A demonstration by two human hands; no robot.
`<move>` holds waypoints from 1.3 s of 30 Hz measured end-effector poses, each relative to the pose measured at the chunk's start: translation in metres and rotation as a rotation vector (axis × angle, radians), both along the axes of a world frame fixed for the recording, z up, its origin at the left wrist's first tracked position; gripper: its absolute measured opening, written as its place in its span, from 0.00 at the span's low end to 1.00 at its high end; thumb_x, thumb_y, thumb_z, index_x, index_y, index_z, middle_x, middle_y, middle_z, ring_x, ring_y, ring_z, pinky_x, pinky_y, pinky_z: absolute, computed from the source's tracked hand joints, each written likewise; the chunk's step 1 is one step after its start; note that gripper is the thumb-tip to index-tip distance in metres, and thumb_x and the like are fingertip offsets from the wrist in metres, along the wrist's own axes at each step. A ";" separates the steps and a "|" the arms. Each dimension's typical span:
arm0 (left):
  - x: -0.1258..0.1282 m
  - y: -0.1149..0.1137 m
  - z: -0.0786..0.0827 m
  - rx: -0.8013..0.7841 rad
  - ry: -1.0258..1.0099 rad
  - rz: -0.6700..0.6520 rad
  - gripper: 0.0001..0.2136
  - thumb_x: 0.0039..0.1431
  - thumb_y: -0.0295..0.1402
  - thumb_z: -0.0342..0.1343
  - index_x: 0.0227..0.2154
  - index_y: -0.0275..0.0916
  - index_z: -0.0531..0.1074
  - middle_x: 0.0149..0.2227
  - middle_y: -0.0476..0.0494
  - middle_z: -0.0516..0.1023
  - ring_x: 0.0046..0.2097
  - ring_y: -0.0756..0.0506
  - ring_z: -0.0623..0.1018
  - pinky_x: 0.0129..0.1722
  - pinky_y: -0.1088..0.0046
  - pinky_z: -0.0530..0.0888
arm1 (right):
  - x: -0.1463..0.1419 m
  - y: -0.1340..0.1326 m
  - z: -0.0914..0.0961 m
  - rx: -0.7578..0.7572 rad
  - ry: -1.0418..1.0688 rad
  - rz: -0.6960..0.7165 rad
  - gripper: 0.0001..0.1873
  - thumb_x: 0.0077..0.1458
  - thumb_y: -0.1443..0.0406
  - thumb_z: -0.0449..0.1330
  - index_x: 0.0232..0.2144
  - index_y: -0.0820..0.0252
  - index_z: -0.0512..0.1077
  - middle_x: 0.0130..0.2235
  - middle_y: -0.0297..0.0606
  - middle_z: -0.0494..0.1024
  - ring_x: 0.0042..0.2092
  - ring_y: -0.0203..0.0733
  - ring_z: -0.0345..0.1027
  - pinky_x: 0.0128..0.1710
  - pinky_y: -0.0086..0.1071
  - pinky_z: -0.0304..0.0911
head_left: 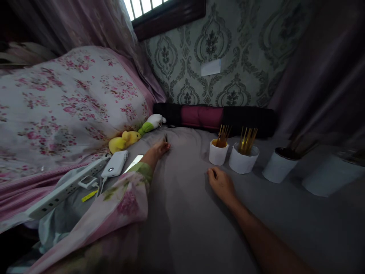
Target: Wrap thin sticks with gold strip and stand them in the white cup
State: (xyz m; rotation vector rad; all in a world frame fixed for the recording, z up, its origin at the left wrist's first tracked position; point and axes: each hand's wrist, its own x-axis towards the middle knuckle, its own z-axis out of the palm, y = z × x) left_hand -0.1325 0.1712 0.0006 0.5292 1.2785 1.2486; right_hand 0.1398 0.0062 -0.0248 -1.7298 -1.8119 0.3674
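Observation:
My left hand (160, 148) is closed around a small bunch of thin sticks (165, 137), whose dark tips poke up above the fingers. My right hand (222, 184) rests on the grey sheet (185, 190) with its fingers curled in, and nothing shows sticking out of it. Just beyond it stand a white cup (218, 155) with a yellow inside and a wider white cup (243, 161), both holding upright golden sticks (248, 140). Farther right are a white cup with a dark inside (281, 167) and a larger, dim white container (332, 175), with blurred thin sticks at their tops.
On the left lie a white power strip (68, 186), a white power bank (115, 163) with a cable, and a lit phone (134, 163). Yellow (124, 141) and white-green (152, 123) plush toys lean by floral bedding (82, 95). A black and maroon roll (202, 116) lines the wall.

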 end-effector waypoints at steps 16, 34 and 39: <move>0.027 -0.040 -0.001 0.123 0.007 -0.038 0.09 0.51 0.16 0.49 0.30 0.34 0.70 0.27 0.46 0.70 0.27 0.56 0.71 0.26 0.84 0.69 | 0.000 0.000 -0.001 0.016 0.028 0.011 0.17 0.55 0.59 0.44 0.28 0.60 0.70 0.25 0.37 0.72 0.27 0.37 0.61 0.25 0.28 0.45; 0.060 -0.084 -0.007 0.213 -0.086 -0.074 0.09 0.52 0.15 0.48 0.27 0.33 0.70 0.27 0.45 0.71 0.26 0.56 0.69 0.29 0.81 0.69 | 0.001 -0.001 0.001 0.036 0.021 0.021 0.18 0.55 0.59 0.43 0.27 0.60 0.70 0.24 0.36 0.72 0.25 0.36 0.60 0.24 0.28 0.46; 0.073 -0.098 -0.007 0.240 -0.110 -0.089 0.07 0.52 0.18 0.49 0.30 0.31 0.70 0.27 0.44 0.72 0.26 0.56 0.70 0.27 0.81 0.68 | 0.001 0.001 0.000 0.037 0.028 0.025 0.18 0.55 0.59 0.44 0.27 0.60 0.70 0.24 0.37 0.72 0.26 0.36 0.62 0.24 0.27 0.47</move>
